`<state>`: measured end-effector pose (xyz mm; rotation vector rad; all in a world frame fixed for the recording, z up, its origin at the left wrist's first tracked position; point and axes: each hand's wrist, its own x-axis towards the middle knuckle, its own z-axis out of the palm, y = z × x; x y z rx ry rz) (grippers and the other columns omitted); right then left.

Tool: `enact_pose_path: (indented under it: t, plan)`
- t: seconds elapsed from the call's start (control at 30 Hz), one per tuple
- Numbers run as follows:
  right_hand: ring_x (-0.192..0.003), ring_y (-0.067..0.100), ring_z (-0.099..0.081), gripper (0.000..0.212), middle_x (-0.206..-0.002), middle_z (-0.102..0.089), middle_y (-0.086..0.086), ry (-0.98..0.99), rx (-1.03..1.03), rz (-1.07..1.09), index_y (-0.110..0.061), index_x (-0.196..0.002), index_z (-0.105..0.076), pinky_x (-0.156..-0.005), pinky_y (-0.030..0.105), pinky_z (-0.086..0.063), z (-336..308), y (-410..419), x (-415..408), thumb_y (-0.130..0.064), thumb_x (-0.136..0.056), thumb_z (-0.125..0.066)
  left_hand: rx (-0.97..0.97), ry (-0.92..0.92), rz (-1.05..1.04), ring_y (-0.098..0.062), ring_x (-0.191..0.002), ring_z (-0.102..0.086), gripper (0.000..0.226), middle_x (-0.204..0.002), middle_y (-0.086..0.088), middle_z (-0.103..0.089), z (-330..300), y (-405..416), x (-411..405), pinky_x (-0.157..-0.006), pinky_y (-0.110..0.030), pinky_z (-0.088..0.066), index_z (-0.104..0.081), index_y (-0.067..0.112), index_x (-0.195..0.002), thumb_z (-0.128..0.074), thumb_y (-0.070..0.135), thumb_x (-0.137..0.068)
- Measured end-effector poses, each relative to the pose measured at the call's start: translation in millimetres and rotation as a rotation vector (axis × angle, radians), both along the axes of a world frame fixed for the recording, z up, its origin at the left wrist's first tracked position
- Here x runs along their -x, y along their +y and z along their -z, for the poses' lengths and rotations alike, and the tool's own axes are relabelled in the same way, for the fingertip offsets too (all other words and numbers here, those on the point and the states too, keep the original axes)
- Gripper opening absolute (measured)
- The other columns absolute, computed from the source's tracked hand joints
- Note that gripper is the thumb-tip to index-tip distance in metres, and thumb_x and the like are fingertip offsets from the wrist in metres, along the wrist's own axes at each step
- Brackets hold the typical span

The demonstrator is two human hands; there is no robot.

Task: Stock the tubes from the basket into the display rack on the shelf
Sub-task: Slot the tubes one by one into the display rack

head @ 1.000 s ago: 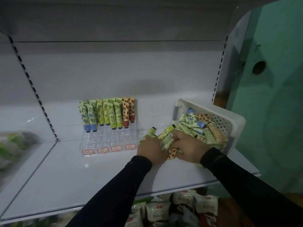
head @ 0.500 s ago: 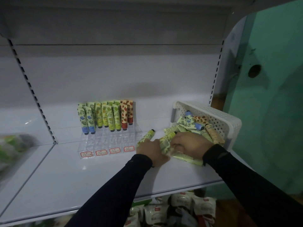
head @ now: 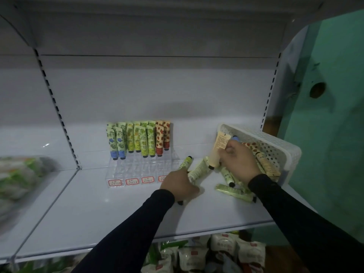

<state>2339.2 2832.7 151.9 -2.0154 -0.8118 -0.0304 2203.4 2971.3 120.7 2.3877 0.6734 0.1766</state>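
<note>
Both hands hold tubes beside the white basket (head: 283, 142).

The left hand (head: 178, 187) grips several green tubes (head: 197, 170) on the shelf (head: 118, 213); the right hand (head: 239, 161) pinches a cream tube (head: 218, 149) at the basket's mouth. The display rack (head: 137, 174) stands left, partly stocked.

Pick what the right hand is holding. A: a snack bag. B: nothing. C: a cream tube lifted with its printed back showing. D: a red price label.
C: the right hand grips a cream tube raised beside the white basket, its text panel facing the camera.
</note>
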Motion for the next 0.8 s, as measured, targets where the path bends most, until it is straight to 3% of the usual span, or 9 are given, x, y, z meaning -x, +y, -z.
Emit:
enact_pose_path:
  t: [0.1,0.23,0.33,0.47,0.53,0.63,0.8]
  plan:
    - [-0.077,0.031,-0.069,0.025,-0.08,-0.07,0.012,0.121,-0.133,-0.03,-0.006,-0.085,-0.053,-0.08,0.054,-0.056,-5.5,9.6,8.8,-0.03,-0.087,-0.058,0.243,-0.196,-0.049,-0.013,-0.068,-0.059,0.031,-0.091,-0.003,-0.064,-8.3,13.6,14.1,-0.048,-0.025,-0.049,-0.056,0.017,-0.11,-0.069,0.024,-0.084]
    - [-0.068,0.02,-0.072,0.004,-0.075,-0.072,0.002,0.193,-0.184,-0.088,-0.013,-0.087,-0.059,-0.07,0.043,-0.061,-8.9,32.3,32.0,-0.016,-0.089,-0.059,0.545,-0.452,-0.099,-0.016,-0.062,-0.054,0.021,-0.08,-0.006,-0.056,-17.2,27.4,33.9,-0.05,-0.027,-0.051,-0.055,0.021,-0.102,-0.066,0.014,-0.085]
    - [-0.065,0.01,-0.071,0.01,-0.083,-0.071,-0.001,0.253,-0.169,-0.161,-0.008,-0.1,-0.058,-0.055,0.024,-0.057,-4.7,53.4,56.8,-0.014,-0.091,-0.059,0.626,-0.528,-0.135,-0.021,-0.071,-0.06,0.035,-0.09,-0.014,-0.064,-16.9,32.3,46.4,-0.048,-0.027,-0.05,-0.057,0.019,-0.109,-0.072,0.015,-0.078]
    - [-0.077,0.02,-0.073,0.016,-0.095,-0.072,0.007,0.321,-0.168,-0.241,-0.011,-0.103,-0.053,-0.071,0.043,-0.061,3.4,79.9,81.0,-0.017,-0.089,-0.059,0.721,-0.575,-0.171,-0.023,-0.071,-0.063,0.045,-0.093,-0.016,-0.07,-8.4,42.6,62.6,-0.049,-0.029,-0.049,-0.059,0.014,-0.111,-0.075,0.012,-0.069]
    - [-0.075,0.017,-0.07,0.017,-0.098,-0.07,0.009,0.346,-0.146,-0.243,-0.01,-0.105,-0.049,-0.065,0.033,-0.06,4.2,89.7,89.1,-0.016,-0.091,-0.057,0.746,-0.576,-0.182,-0.022,-0.071,-0.064,0.047,-0.09,-0.013,-0.071,-3.8,49.9,71.8,-0.05,-0.029,-0.049,-0.059,0.012,-0.112,-0.075,0.01,-0.068]
    - [-0.059,0.006,-0.061,0.02,-0.092,-0.066,0.006,0.408,-0.118,-0.322,-0.009,-0.113,-0.046,-0.049,0.017,-0.046,3.2,99.9,101.3,-0.01,-0.094,-0.052,0.755,-0.577,-0.209,-0.021,-0.069,-0.064,0.047,-0.081,-0.007,-0.07,0.8,58.5,85.2,-0.05,-0.03,-0.049,-0.06,0.012,-0.11,-0.075,0.012,-0.066]
    - [-0.061,0.019,-0.054,0.03,-0.084,-0.068,0.008,0.553,-0.137,-0.465,-0.014,-0.123,-0.051,-0.05,0.026,-0.041,3.3,113.7,107.1,-0.008,-0.094,-0.054,0.822,-0.603,-0.165,-0.017,-0.061,-0.06,0.025,-0.07,-0.002,-0.067,4.3,69.4,98.2,-0.052,-0.028,-0.046,-0.063,0.012,-0.102,-0.065,0.001,-0.08]
